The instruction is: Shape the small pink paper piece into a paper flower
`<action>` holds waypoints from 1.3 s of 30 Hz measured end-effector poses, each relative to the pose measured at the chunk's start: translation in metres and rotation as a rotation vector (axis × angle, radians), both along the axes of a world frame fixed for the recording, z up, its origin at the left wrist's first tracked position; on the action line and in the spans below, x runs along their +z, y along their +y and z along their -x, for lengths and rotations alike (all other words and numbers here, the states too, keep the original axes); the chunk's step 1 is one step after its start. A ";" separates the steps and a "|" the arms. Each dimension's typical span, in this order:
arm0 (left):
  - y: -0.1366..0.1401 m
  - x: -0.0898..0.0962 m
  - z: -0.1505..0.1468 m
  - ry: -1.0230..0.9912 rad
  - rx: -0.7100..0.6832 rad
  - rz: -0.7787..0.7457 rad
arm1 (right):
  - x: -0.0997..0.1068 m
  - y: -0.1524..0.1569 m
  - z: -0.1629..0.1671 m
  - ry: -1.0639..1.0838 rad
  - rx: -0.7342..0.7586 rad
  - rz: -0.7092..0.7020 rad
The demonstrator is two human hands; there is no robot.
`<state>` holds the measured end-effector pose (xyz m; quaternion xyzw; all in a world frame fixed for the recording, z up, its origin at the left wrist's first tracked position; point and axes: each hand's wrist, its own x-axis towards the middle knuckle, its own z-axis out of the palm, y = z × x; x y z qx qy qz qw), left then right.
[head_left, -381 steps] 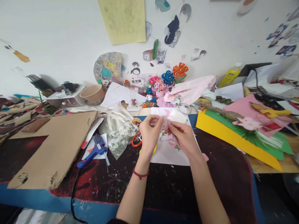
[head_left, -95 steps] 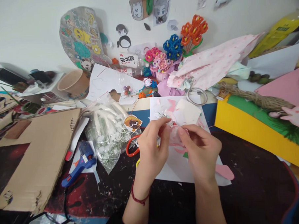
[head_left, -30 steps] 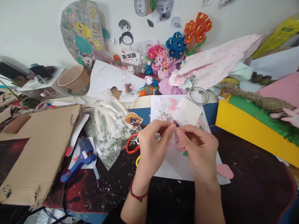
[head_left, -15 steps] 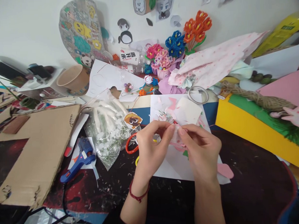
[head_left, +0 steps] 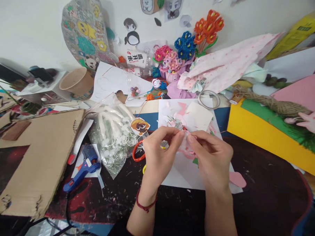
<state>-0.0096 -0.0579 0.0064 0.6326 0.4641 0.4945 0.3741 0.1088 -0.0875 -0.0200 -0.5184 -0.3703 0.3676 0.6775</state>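
Note:
Both my hands meet over a white paper sheet [head_left: 183, 176] on the dark table. Between finger and thumb, my left hand [head_left: 161, 149] pinches one side of a small pale pink paper piece [head_left: 184, 144]. My right hand [head_left: 213, 153] pinches its other side, the fingertips nearly touching. The fingers cover much of the piece. Pink and white paper scraps [head_left: 178, 118] lie on the sheet just beyond my hands. Scissors with an orange handle [head_left: 138, 152] show beside my left hand, partly hidden by it. A pink paper piece [head_left: 237, 179] lies by my right wrist.
A blue glue gun [head_left: 82, 168] and cut cardboard [head_left: 44, 164] lie on the left. Nearer is a clear bag [head_left: 111, 134] of white sticks. A tape roll [head_left: 209, 100] sits behind the sheet. The yellow box [head_left: 265, 137] stands right; orange flowers [head_left: 208, 27] stand at the back.
Both hands stay in nearly the same place, still pinching the pale pink paper. Only slight finger movement shows; the objects around have not moved.

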 end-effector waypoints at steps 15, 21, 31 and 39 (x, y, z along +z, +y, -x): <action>0.000 0.005 -0.003 -0.016 -0.057 0.005 | 0.003 -0.001 0.000 -0.026 0.020 -0.014; 0.000 0.004 -0.002 -0.016 -0.062 0.012 | 0.004 0.000 0.000 -0.051 0.027 -0.026; 0.000 0.004 -0.002 -0.042 -0.077 0.022 | 0.005 0.001 0.001 -0.073 0.013 0.015; 0.001 0.004 0.001 -0.088 -0.090 0.080 | 0.002 0.001 0.000 -0.081 -0.051 0.010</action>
